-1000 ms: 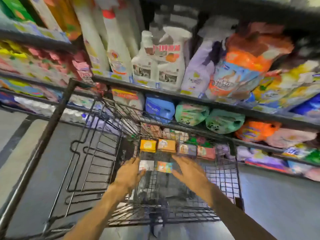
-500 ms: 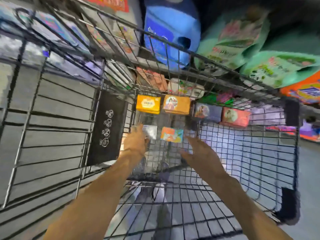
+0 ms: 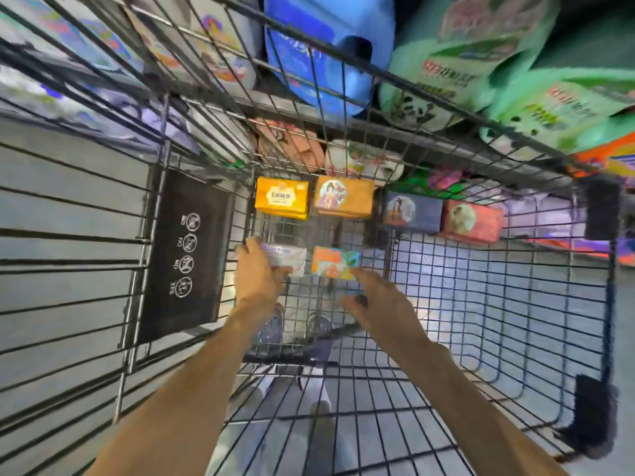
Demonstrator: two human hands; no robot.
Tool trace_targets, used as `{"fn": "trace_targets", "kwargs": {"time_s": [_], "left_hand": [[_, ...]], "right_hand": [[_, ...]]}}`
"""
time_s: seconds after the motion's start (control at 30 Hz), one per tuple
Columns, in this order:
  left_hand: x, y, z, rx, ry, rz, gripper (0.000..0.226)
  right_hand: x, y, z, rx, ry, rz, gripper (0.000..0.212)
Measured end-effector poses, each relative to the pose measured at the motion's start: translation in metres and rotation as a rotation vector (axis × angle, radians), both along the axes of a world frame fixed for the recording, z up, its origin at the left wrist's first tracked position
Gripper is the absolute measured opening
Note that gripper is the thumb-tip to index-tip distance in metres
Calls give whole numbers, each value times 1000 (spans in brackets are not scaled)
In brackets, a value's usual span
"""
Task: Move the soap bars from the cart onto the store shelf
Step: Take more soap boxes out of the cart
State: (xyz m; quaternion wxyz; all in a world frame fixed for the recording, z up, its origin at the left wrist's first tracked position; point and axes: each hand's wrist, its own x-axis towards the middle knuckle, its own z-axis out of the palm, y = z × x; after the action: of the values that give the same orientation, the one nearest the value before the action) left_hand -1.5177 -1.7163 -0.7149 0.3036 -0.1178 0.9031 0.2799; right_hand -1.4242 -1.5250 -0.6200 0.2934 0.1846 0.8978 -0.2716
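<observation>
Head view shows the left hand [image 3: 256, 273] gripping a white soap bar [image 3: 288, 260] while the right hand [image 3: 376, 297], fingers open, touches the colourful soap bar [image 3: 335, 262]; it should hold tight before lifting from the cart [image 3: 498, 286].

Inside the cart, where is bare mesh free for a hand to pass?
Bare cart floor lies right of the right hand, below the dark blue soap box and red soap box. Crowded: the far wall's box row and both hands' boxes.

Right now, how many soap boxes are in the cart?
6. Four along the far wall: yellow, tan, dark blue, red. Two nearer: white under the left hand, colorful by the right hand.
</observation>
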Motion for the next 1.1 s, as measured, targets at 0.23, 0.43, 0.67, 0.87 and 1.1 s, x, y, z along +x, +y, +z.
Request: {"fn": "trace_targets", "kwargs": {"time_s": [0.23,0.43,0.67,0.87,1.1], "left_hand": [[2,-14,11,127,-24,97,61],[4,-29,9,60,-97,-69,53],[20,-35,12,141,-97,-34,44],[22,-33,21,207,-87,-9,43],[15,-36,38,243,-35,28,46]], "right_hand": [[-8,2,-20,-87,-35,-293,41],[-23,0,-60,-141,-102,-474,56],[-33,0,-91,-86,-158,-488,75],[-27,4,-93,-230,-46,-636,64],[-6,23,-69,-349,48,-624,33]]}}
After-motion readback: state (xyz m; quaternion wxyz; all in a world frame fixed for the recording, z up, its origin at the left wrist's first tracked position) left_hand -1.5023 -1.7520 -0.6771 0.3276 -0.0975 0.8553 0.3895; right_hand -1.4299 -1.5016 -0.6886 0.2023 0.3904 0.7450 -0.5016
